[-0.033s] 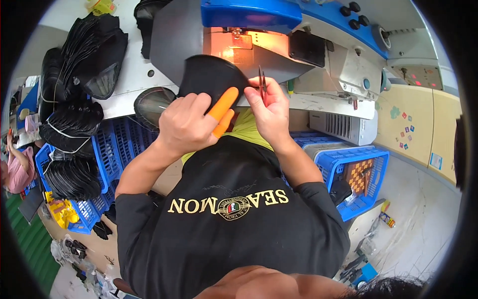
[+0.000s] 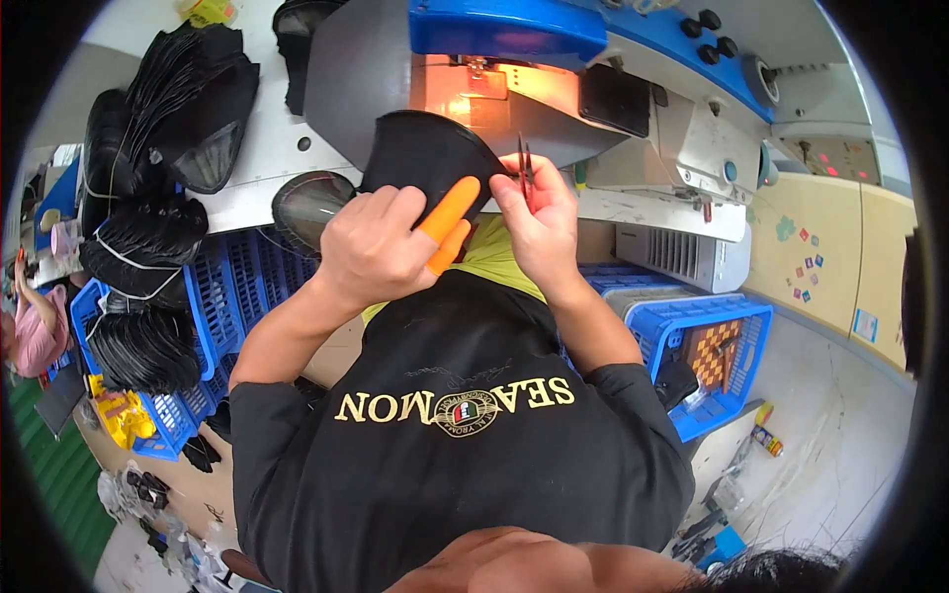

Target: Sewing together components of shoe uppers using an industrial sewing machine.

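Note:
A curved black fabric piece (image 2: 420,153) is held up at the front edge of the sewing machine's lit work area. My left hand (image 2: 376,242) grips its lower side, fingers closed, with orange finger covers (image 2: 450,212) on two of them. At the piece's right edge, my right hand (image 2: 542,222) is closed around small red-handled snips (image 2: 526,173), whose two dark points stick upward slightly apart. The thumb of that hand lies against the edge of the piece. Another dark piece with a translucent middle (image 2: 311,210) lies on the table edge beside my left hand.
The blue and grey sewing machine (image 2: 509,28) stands just beyond my hands. Stacks of black pieces (image 2: 193,109) lie at the left, with tied bundles (image 2: 143,252) over a blue crate (image 2: 222,296). Another blue crate (image 2: 707,415) stands at the right. A person in pink (image 2: 40,326) is at far left.
The whole view has shifted slightly. Both hands keep their hold on the black piece and the snips, with no clear movement against it.

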{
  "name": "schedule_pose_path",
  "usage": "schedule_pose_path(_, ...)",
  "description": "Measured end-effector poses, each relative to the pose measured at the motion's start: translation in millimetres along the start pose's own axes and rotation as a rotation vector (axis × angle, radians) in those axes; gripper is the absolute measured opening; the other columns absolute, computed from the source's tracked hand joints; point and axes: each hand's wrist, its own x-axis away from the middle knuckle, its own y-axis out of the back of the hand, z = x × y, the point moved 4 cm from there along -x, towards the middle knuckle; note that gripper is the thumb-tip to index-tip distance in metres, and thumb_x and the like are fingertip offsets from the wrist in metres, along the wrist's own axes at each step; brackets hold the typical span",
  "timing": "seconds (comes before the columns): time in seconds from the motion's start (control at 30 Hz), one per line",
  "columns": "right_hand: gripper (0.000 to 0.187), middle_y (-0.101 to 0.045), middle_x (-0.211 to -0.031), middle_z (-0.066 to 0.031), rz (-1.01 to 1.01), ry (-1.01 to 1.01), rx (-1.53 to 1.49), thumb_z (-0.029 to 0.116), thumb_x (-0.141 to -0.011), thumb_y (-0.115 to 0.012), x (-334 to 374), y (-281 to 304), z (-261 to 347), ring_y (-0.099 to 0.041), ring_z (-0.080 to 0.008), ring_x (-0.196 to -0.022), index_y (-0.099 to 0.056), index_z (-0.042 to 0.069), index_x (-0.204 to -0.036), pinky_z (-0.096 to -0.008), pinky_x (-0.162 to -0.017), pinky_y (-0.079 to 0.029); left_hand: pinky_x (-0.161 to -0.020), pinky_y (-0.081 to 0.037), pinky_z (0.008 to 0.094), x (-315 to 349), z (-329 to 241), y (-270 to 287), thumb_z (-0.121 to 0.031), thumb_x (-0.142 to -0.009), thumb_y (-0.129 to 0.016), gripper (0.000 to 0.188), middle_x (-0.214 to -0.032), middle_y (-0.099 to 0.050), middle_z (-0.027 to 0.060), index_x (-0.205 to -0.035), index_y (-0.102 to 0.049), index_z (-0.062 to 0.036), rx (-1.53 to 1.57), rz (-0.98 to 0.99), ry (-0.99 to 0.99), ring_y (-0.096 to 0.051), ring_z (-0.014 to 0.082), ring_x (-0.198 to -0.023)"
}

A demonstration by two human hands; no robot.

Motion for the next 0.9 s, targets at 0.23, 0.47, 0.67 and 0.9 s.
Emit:
schedule_pose_path(0.23, 0.007, -0.053, -0.063, 0.0026, 0.165, 0.248, 0.474, 0.005, -0.092, -0.066, -0.9, 3.4, 22.7, -0.046, -0.0038, -0.06, -0.062, 0.0, -0.089, -0.0217, -0.055, -0.04, -0.042, -0.037, 0.0305, 20.0, 11.9, 11.4, -0.023, -0.074, -0.08, 0.024, -0.062, -0.041, 0.0029, -0.075, -0.064, -0.0054, -0.002, -0.166, 0.027, -0.046, 0.0188, -0.048)
schedule_pose_path(0.47, 0.003, -0.048, -0.061, 0.0034, 0.026, 0.499, 0.647, 0.0, -0.089, -0.066, -19.3, 28.0, 50.8, -0.04, -0.0028, -0.055, -0.064, 0.001, -0.087, -0.0207, -0.051, -0.035, -0.048, -0.049, 0.0281, 80.0, 136.5, 94.7, -0.033, -0.08, -0.082, 0.083, -0.083, -0.065, 0.0121, -0.133, -0.043, 0.0165, -0.768, -0.716, 0.258, -0.062, 0.0224, -0.056)
schedule_pose_path(0.67, 0.005, -0.049, -0.06, -0.0013, 0.048, 0.526, 0.696, 0.001, -0.087, -0.069, -27.1, 21.4, 45.4, -0.043, -0.0071, -0.053, -0.064, 0.0, -0.087, -0.0228, -0.051, -0.038, -0.084, -0.053, 0.0413, 136.9, 231.6, 47.8, -0.028, -0.08, -0.082, 0.089, -0.116, -0.061, 0.0301, -0.141, -0.033, 0.0125, -0.651, -0.833, 0.806, -0.065, 0.0444, -0.095)
schedule_pose_path(0.9, 0.008, -0.05, -0.06, -0.0046, 0.08, 0.542, 0.762, 0.001, -0.084, -0.071, -27.7, 23.4, 48.2, -0.046, -0.0119, -0.05, -0.064, 0.0, -0.086, -0.0247, -0.051, -0.04, -0.081, -0.052, 0.0376, 110.3, 173.0, 72.6, -0.024, -0.076, -0.087, 0.051, -0.098, -0.068, 0.0175, -0.108, -0.063, 0.0074, -0.742, -0.886, 0.548, -0.068, 0.0329, -0.084)
